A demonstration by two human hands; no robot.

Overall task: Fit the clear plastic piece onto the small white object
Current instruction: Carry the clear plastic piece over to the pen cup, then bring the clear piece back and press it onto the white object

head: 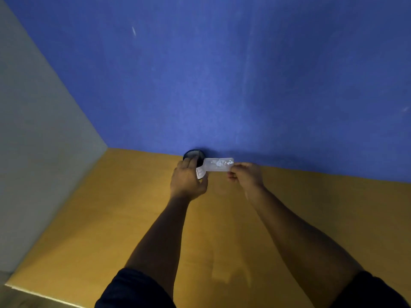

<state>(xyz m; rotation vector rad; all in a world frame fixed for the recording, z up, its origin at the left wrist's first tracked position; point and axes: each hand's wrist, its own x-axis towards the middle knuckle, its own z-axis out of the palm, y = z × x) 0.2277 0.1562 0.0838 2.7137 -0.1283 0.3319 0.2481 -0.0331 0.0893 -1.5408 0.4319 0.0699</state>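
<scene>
Clear plastic piece [218, 164] pinched at its right end by my right hand [245, 176], lined up against the small white object [200, 172] gripped in my left hand [188, 178] above the wooden table [111, 218], steadying both for fitting.

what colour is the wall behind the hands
Blue, seen in the head view: the wall rises behind the yellow-brown table.

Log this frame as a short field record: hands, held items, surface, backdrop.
left hand: closed around small white object
right hand: fingers pinch clear plastic piece at its right end
fit state: piece's left end meets white object; seating cannot be told
dark round object: behind left hand, at wall base
surface: yellow-brown table
backdrop: blue wall
</scene>
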